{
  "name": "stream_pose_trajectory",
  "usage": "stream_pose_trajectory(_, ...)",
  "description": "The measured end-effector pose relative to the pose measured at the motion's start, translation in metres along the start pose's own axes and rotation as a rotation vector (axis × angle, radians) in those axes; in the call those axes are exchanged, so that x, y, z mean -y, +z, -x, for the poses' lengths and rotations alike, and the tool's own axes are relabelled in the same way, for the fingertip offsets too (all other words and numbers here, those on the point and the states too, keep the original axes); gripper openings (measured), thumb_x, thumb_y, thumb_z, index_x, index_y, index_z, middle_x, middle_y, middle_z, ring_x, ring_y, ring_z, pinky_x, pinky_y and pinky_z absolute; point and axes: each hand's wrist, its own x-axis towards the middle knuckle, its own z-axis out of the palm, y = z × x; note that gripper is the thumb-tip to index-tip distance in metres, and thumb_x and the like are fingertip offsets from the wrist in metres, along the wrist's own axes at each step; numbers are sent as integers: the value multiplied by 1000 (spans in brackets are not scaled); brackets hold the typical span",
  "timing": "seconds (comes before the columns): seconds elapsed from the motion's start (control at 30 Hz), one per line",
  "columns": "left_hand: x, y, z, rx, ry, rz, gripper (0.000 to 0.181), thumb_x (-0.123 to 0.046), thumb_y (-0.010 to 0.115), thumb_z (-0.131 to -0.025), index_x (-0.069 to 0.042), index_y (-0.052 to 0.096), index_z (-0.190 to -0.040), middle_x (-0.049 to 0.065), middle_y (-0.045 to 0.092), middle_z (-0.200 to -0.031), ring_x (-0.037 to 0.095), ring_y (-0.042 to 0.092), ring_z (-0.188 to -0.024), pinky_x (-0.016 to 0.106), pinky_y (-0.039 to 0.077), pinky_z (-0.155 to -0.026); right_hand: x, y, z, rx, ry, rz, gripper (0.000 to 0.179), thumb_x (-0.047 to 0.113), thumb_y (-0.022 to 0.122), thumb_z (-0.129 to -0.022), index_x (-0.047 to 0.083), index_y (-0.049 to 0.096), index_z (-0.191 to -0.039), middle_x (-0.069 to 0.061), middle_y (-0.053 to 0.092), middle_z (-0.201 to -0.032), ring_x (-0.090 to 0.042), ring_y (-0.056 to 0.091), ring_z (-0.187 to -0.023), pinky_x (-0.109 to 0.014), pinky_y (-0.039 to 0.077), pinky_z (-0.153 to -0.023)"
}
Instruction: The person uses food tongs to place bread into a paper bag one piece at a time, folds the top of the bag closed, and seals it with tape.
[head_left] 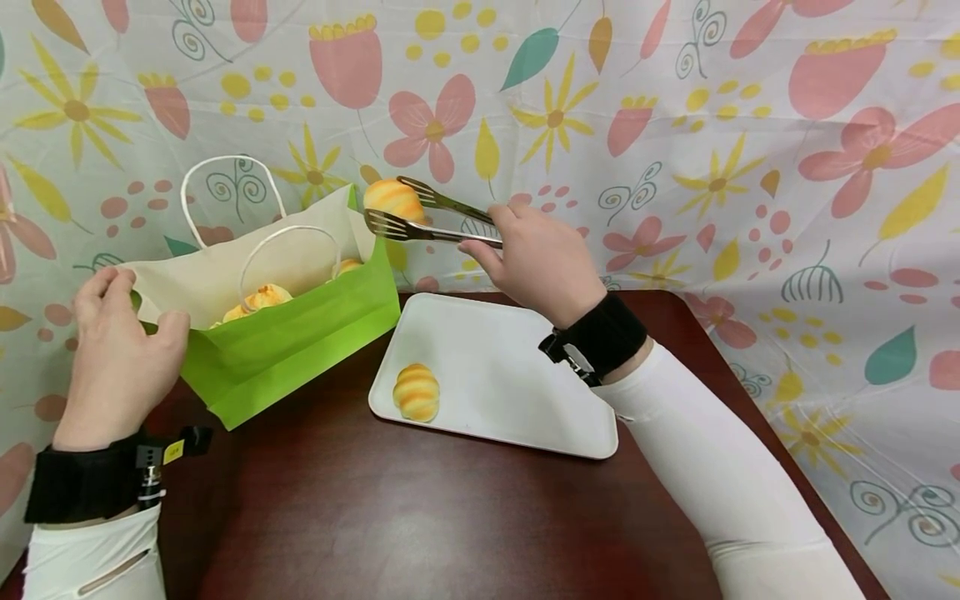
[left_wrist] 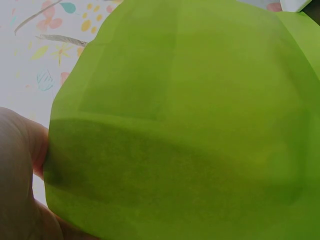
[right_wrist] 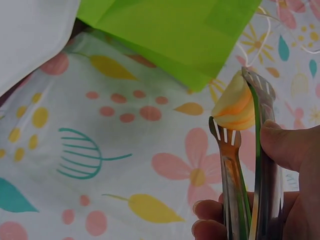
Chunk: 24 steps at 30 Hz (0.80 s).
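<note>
My right hand (head_left: pixel 543 262) grips metal tongs (head_left: pixel 450 235), whose slotted ends pinch a striped bread roll (head_left: pixel 393 200) beside the upper right edge of a green paper bag (head_left: pixel 300 342). In the right wrist view the roll (right_wrist: pixel 235 106) sits between the tong ends, with the thumb on one arm of the tongs (right_wrist: pixel 267 185). My left hand (head_left: pixel 123 354) pinches the bag's left rim. The left wrist view is mostly filled by the bag's green side (left_wrist: pixel 180 120), with part of the hand (left_wrist: pixel 22 160) at its edge. Inside the bag lie several rolls, partly hidden; one roll (head_left: pixel 258 300) shows near the front handle.
A white tray (head_left: pixel 510 367) lies right of the bag on the dark red table (head_left: pixel 420 517), with one striped roll (head_left: pixel 416 392) near its left front corner. White handles (head_left: pixel 225 158) stand up from the bag. A flower-patterned cloth (head_left: pixel 645 108) hangs behind.
</note>
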Motion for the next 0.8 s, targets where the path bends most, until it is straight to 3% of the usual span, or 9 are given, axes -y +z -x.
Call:
stream_pose_trajectory(0.2,2,-3,1,22,31,16,79,-20,36,-104,13,12,-172,25,-4,-182,65,24,-153,78,25,-119,14,-4,-15,-12,-41,25,54,54,60,-113,2,70,-124,-12,70,-107,-34,71,-98,-51,59,-80)
stream_pose_trajectory(0.4,3,-3,2,22,31,17,79,-20,36,-104,13,11,-172,25,-4,-182,66,23,-153,78,25,-119,29,-5,-29,-43,-88,73,56,56,60,-112,2,71,-118,-11,69,-99,-33,71,-93,-50,60,-80)
stream_pose_trajectory(0.63,3,-3,1,19,25,11,80,-20,36,-104,13,12,-172,27,-3,-182,66,23,-153,79,26,-118,45,-2,-40,-8,-122,80,53,56,60,-112,4,70,-109,-7,65,-91,-30,70,-85,-47,58,-71)
stream_pose_trajectory(0.8,3,-4,1,24,35,17,79,-20,37,-104,13,12,-172,27,-3,-181,66,22,-154,79,25,-119,53,-2,-47,44,-132,91,50,55,60,-112,6,69,-109,-4,64,-91,-28,70,-87,-44,57,-75)
